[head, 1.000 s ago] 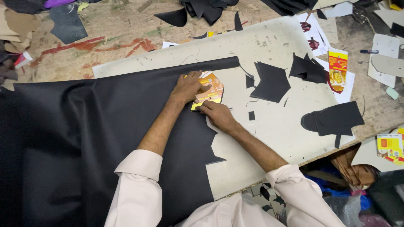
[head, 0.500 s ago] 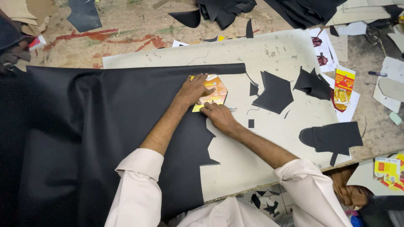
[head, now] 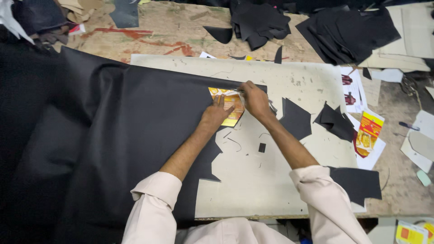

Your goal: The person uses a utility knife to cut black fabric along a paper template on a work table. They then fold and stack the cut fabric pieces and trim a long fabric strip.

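Nearest the camera, pale sleeves cut off at the lower edge. The large black sheet, matte with a jagged cut edge, drapes over the scuffed white cutting board. The left hand presses flat, fingers spread, on an orange printed card template lying at the sheet's upper edge. The right hand is curled on the template's corner; any tool within is hidden. Farther back, black offcuts are heaped on the worn wooden table.
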